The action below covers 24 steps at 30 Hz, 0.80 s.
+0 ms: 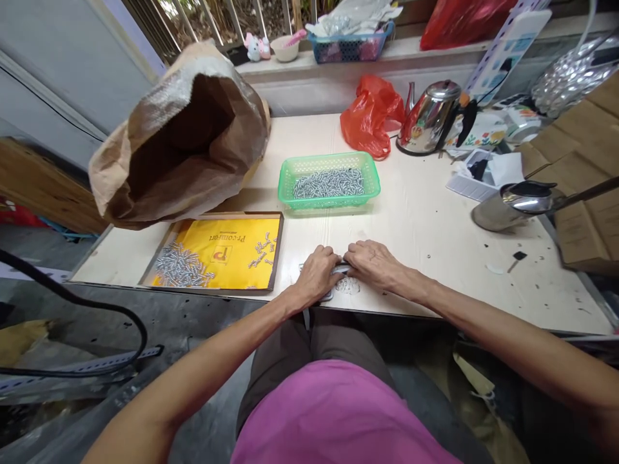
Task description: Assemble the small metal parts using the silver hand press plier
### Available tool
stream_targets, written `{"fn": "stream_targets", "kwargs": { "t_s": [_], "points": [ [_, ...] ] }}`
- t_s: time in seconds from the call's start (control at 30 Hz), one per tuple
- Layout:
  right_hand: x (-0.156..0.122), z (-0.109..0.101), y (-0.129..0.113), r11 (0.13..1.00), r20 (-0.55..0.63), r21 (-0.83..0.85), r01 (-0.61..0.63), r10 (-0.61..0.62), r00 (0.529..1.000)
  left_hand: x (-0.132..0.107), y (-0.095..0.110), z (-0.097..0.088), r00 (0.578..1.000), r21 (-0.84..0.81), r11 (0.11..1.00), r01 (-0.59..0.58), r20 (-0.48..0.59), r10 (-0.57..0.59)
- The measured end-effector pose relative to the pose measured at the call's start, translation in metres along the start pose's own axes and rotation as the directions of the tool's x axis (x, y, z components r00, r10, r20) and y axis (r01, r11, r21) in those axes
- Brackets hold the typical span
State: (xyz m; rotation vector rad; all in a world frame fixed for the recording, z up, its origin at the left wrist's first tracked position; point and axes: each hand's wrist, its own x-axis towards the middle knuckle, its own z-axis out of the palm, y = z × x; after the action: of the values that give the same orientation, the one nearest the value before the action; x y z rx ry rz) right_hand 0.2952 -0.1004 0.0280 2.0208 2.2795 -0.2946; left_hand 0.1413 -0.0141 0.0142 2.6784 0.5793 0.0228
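Note:
Both my hands rest at the near edge of the pale table [435,219]. My left hand [316,274] is curled, fingers closed on a small metal piece [341,269] between the hands. My right hand [372,263] is also closed, pinching the same spot from the right. A little cluster of small parts [348,285] lies just under the hands. A green plastic basket [290,177] with several silver screws stands behind the hands. To the left a shallow tray with a yellow sheet [232,254] carries a heap of screws [181,265].
A big open brown paper sack [188,135] sits at the table's left back. A red plastic bag [370,116], a steel kettle [430,116], a metal pot with a ladle [512,203] and cardboard boxes [585,180] crowd the right side.

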Motion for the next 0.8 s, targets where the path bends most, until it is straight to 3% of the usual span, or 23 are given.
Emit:
{"fn": "stream_targets", "kwargs": {
  "t_s": [0.17, 0.3, 0.43, 0.6, 0.8],
  "points": [
    [-0.004, 0.007, -0.003, 0.997, -0.039, 0.064, -0.048, 0.051, 0.998, 0.000, -0.001, -0.003, 0.999, -0.015, 0.999, -0.029, 0.025, 0.029],
    [0.001, -0.002, 0.009, 0.998, -0.021, 0.057, -0.025, 0.027, 0.999, -0.002, -0.003, -0.003, 0.998, 0.040, 0.997, -0.067, 0.009, 0.066],
    [0.005, -0.008, 0.025, 0.987, -0.015, 0.149, 0.064, -0.062, 0.998, -0.014, -0.001, 0.015, 0.991, 0.039, 0.997, -0.069, -0.113, 0.073],
    [0.018, 0.001, 0.036, 0.992, -0.099, 0.124, -0.030, 0.043, 0.994, -0.036, 0.017, 0.046, 0.963, 0.018, 0.983, -0.181, -0.198, 0.181],
    [0.038, -0.006, 0.026, 0.997, -0.134, 0.019, -0.078, 0.080, 0.988, -0.043, 0.024, 0.051, 0.952, -0.036, 0.977, -0.211, -0.233, 0.197]
  ]
}}
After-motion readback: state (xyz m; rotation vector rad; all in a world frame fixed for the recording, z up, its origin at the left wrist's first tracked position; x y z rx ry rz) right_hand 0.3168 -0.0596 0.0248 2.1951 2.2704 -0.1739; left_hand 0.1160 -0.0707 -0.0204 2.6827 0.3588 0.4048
